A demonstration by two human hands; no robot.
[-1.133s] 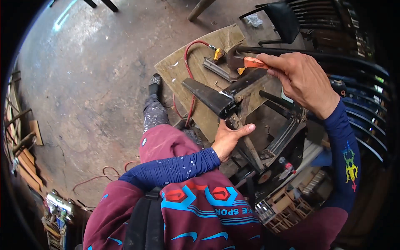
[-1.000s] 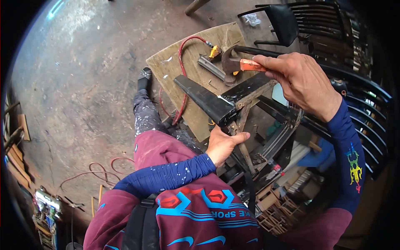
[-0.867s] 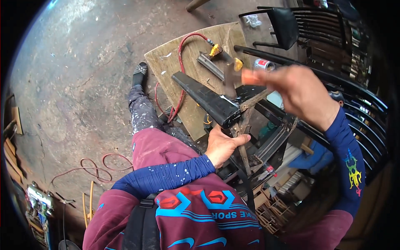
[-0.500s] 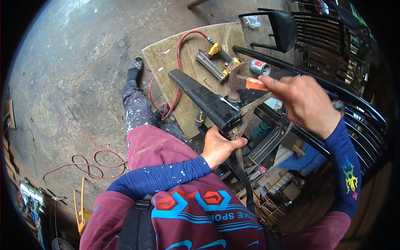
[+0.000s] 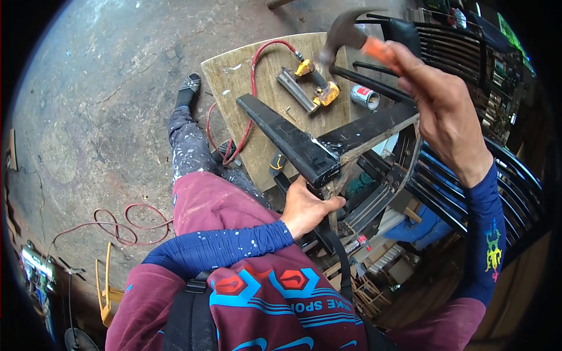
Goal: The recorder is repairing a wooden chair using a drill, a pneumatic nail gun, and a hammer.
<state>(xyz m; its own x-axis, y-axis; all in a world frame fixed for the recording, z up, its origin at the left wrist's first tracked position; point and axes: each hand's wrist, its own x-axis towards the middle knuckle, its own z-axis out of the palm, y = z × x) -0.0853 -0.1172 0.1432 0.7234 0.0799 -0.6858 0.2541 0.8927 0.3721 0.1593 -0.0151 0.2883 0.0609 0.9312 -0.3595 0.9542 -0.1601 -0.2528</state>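
Note:
My right hand [image 5: 440,108] is closed around the orange handle of a claw hammer [image 5: 346,36], its metal head raised over the far edge of the board. Below it lies a black wooden chair frame [image 5: 287,140], where a thick leg meets a rail; bare wood shows along the rail's edge. My left hand [image 5: 307,209] grips the frame just under that joint, thumb stretched along it and most fingers hidden beneath. Beyond the leg, a yellow and grey nail gun [image 5: 310,88] rests on a plywood board [image 5: 225,65].
A red air hose [image 5: 254,67] runs from the nail gun over the board to coils on the floor. An open can [image 5: 365,97] stands behind the rail. Black slatted chairs [image 5: 451,41] crowd the right side. A yellow-and-black tool [image 5: 277,162] lies near the leg.
My right hand has lifted the hammer up and away from the chair joint, where its head was close to the wood. My left hand keeps its place on the frame.

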